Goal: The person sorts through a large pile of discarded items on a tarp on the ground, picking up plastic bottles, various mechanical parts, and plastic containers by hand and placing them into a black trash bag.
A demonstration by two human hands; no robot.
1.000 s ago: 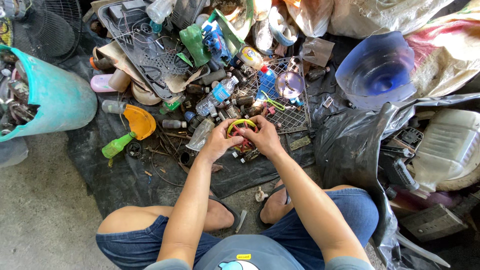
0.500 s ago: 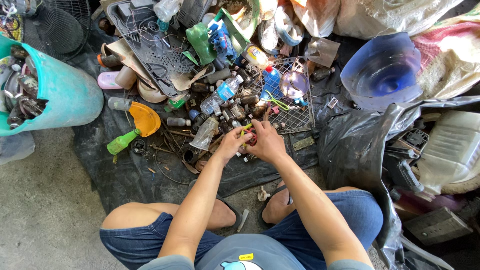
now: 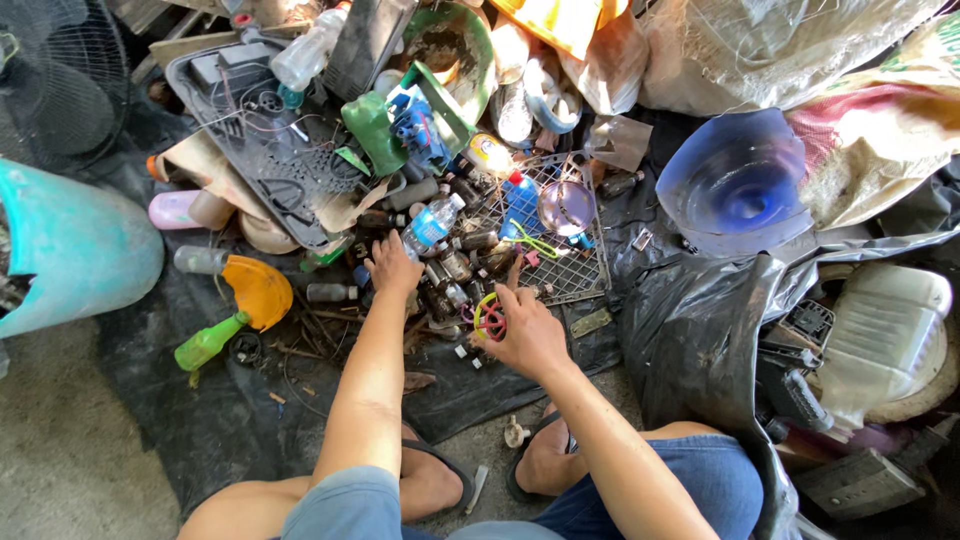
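The right hand point(image 3: 528, 335) was clamped on a small yellow-and-red wheel point(image 3: 488, 314) near the heap's six-o'clock edge, freeing the left hand point(image 3: 392, 268), fingers spread, to rest at ten o'clock beside a clear bottle point(image 3: 432, 224).

A teal bucket point(image 3: 70, 250), blue water jug point(image 3: 735, 185) and black bag point(image 3: 700, 330) lie about.
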